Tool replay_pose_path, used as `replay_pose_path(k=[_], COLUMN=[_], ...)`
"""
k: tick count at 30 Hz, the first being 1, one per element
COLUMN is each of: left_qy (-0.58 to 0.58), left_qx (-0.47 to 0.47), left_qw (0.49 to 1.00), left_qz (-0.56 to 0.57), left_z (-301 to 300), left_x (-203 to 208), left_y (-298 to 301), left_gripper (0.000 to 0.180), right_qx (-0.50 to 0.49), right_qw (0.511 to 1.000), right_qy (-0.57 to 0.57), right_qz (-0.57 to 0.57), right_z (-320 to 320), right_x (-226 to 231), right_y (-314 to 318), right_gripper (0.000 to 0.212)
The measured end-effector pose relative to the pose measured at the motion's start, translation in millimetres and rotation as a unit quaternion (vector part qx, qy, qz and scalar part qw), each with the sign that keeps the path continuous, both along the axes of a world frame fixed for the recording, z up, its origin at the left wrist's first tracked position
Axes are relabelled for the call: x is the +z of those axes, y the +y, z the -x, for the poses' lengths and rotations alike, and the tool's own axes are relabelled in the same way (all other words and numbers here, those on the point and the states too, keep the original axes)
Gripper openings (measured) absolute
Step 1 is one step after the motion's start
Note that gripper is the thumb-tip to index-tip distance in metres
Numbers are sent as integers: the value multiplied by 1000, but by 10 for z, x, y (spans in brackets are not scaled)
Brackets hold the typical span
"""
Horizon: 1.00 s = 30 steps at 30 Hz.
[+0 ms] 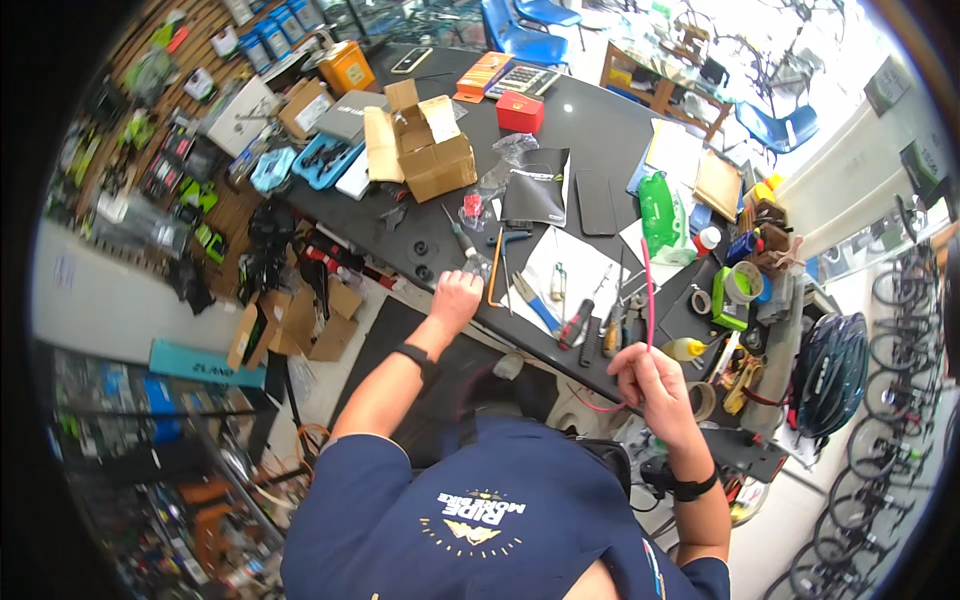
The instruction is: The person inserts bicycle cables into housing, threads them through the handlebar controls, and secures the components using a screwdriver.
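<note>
My right hand (pixel 652 385) is closed around a thin pink cable or tube (pixel 651 300). One length of it rises from my fingers over the table; another loops down below my hand. At the table's front edge, my left hand (pixel 458 297) has its fingers curled in, and what they may hold is hidden. Just beyond it lie a grey-handled pointed tool (pixel 463 238) and an orange hex key (pixel 496 265). Between my hands are blue-handled pliers (pixel 537 302), a red-and-black screwdriver (pixel 577 325) and several other hand tools, partly on white paper (pixel 545 255).
Farther back on the dark table (pixel 625 115) stand an open cardboard box (pixel 440 165) and a small red box (pixel 520 112). Rolls of tape (pixel 743 282) and a yellow bottle (pixel 684 348) crowd the right side. A blue tool case (pixel 328 160) lies at the left.
</note>
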State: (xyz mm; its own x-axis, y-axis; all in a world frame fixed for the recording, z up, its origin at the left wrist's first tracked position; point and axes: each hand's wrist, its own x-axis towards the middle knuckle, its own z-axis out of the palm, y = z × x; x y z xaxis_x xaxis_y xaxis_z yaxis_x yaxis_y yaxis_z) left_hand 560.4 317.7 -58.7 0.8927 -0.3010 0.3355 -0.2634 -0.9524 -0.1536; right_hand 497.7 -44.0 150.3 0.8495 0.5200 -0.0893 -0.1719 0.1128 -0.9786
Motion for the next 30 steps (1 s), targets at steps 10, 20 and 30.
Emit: replay_pose_path(k=[10,20,30], left_qy=[344,481,553], left_qx=[2,-55,-115], left_qw=[590,450,595], left_qz=[730,751,572], left_z=[-373,-801,-1034], left_x=[712,883,873], left_y=[-40,-469,-321], left_gripper=[10,12,13], right_qx=[-141,-266,-158], right_qw=[964,898,929], right_qy=[23,-102,37], right_qz=[223,334,334], right_z=[-636,-937,-1155], right_x=[-348,-890,-933], right_y=[984,1569,1345], right_gripper=[21,22,19])
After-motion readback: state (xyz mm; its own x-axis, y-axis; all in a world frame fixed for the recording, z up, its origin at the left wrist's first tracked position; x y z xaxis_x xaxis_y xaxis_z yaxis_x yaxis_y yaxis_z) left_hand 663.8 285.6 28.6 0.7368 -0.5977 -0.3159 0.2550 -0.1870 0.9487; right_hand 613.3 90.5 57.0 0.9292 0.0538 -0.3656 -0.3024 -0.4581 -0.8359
